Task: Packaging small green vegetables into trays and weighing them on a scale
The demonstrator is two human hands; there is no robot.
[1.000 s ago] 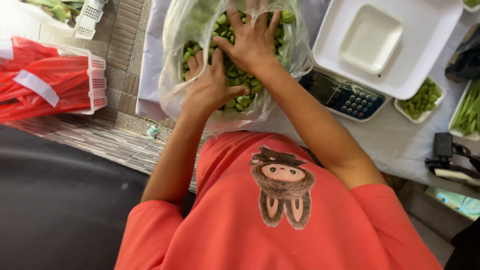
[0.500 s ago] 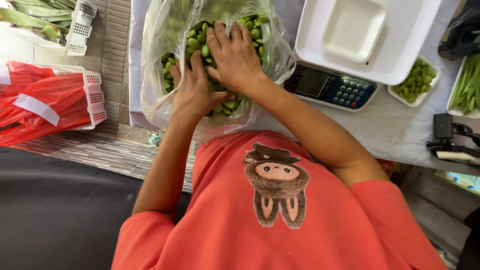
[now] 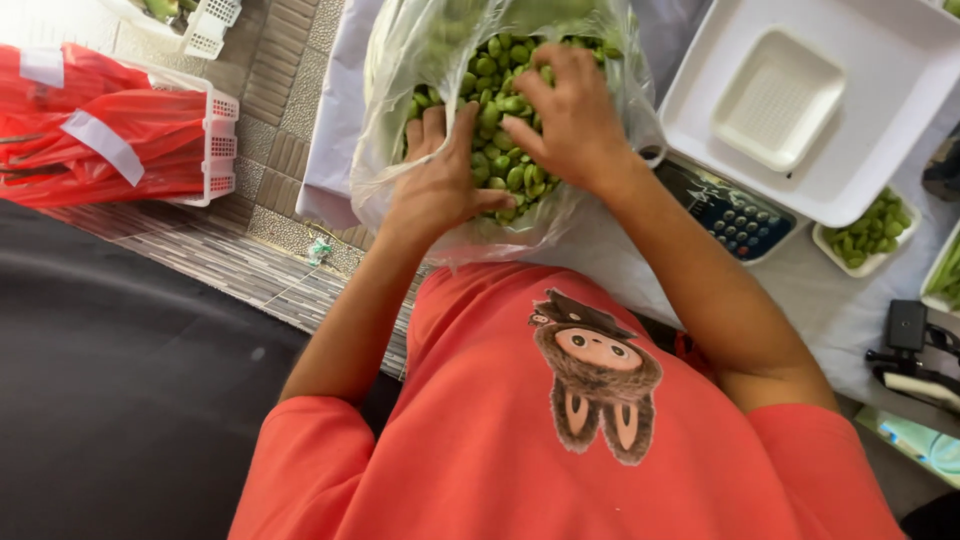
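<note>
Closest to the person's coral shirt [image 3: 560, 440], the left hand [image 3: 440, 185] lies with curled fingers sunk into the green beans [image 3: 500, 100], while the right hand [image 3: 565, 125] presses down on the heap just beyond, fingers bent and gathering some. The beans fill a clear plastic bag [image 3: 400, 60] standing open on the desk [image 3: 840, 300]. Further off sits a white scale [image 3: 860, 150] carrying an empty white tray [image 3: 770, 95].

Both hands, left [image 3: 437, 187] and right [image 3: 562, 118], buried in shelled green beans [image 3: 497, 98]. Inside a clear plastic bag [image 3: 395, 70]. White weighing scale [image 3: 800, 185] just beside.
</note>
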